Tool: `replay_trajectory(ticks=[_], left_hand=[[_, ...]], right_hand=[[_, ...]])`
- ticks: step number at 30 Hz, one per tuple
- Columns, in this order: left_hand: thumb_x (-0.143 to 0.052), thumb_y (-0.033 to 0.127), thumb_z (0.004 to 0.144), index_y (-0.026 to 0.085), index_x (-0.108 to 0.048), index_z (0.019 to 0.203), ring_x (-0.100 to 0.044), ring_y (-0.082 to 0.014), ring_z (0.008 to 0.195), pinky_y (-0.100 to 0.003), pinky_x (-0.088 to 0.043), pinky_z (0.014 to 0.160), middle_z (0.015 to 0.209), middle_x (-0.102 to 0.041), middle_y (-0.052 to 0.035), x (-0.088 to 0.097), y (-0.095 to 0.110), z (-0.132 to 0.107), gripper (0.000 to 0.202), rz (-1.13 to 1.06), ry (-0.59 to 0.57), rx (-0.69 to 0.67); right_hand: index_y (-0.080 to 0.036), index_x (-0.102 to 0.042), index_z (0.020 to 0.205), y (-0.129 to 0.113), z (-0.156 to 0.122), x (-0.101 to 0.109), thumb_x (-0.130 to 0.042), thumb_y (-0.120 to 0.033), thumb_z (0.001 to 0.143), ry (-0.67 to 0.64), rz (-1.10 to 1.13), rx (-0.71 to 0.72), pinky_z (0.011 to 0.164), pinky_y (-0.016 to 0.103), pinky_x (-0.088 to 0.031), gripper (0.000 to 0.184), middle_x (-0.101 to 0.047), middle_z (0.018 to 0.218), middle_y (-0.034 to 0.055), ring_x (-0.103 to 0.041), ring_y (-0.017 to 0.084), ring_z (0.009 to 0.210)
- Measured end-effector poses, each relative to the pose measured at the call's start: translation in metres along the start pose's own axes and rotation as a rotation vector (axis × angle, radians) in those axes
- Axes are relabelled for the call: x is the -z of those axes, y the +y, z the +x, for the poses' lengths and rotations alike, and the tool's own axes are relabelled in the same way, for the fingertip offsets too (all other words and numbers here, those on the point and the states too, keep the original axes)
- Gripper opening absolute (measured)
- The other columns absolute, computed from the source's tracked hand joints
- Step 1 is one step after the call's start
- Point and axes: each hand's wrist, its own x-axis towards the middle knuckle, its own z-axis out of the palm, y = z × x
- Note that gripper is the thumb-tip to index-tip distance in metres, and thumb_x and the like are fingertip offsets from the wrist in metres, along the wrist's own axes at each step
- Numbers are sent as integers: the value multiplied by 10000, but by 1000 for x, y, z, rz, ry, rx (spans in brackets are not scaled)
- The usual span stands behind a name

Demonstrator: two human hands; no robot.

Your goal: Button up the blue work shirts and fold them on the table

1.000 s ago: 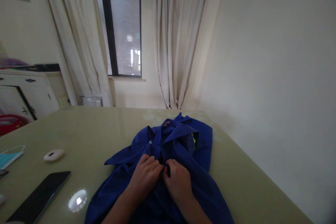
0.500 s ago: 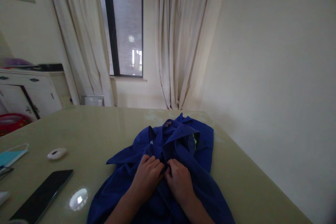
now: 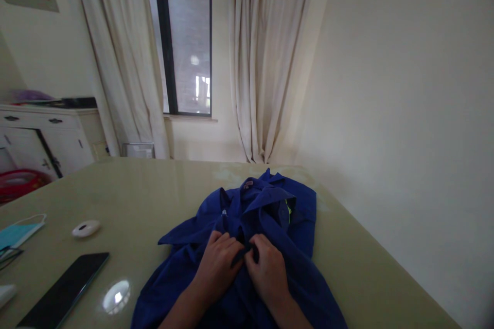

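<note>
A dark blue collared shirt point(image 3: 270, 211) lies crumpled on the pale green table point(image 3: 162, 190), collar away from me, with a bright yellow-green bit showing inside. My left hand point(image 3: 218, 262) and my right hand point(image 3: 268, 270) rest side by side on the shirt's front. Both have curled fingers pinching the fabric edges where they meet between the hands. What sits under the fingertips is too small and dark to make out.
A black phone point(image 3: 64, 295) lies at the left near the table's front edge, a small white oval object point(image 3: 86, 227) beyond it, and a blue face mask point(image 3: 17, 234) at the far left. A wall runs close along the right; curtains and a window stand behind.
The hands stay pinched on the shirt's front, shifting only slightly. The camera has tipped a little, so everything sits slightly lower and to the right.
</note>
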Motion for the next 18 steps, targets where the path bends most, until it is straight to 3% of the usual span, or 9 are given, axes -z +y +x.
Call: replay_trajectory(ticks=[4,9,18], left_hand=[[-647,193,921,245,-672,885,-587,-202,865,-384,-319,838,840,-697,16,4,-1,0,68,7,20,10],[-633,183,932,267,-676,968,-571,-197,932,-366,-317,853,941,-664,12,5,-6,-1,101,-25,22,46],[-537,64,910,258,-689,958,-577,-183,949,-350,-342,866,952,-630,3,7,-6,0,251,-202,-40,110]], right_hand=[[-215,-645,902,4,4,5,-496,-72,842,-30,34,83,767,240,-439,216,-670,865,9,-658,167,817],[-218,-638,881,7,5,16,-506,-81,866,-120,23,199,769,230,-434,191,-658,869,1,-640,156,836],[-217,-646,870,5,3,13,-568,-156,902,-80,125,180,689,233,-431,104,-651,834,-8,-629,149,770]])
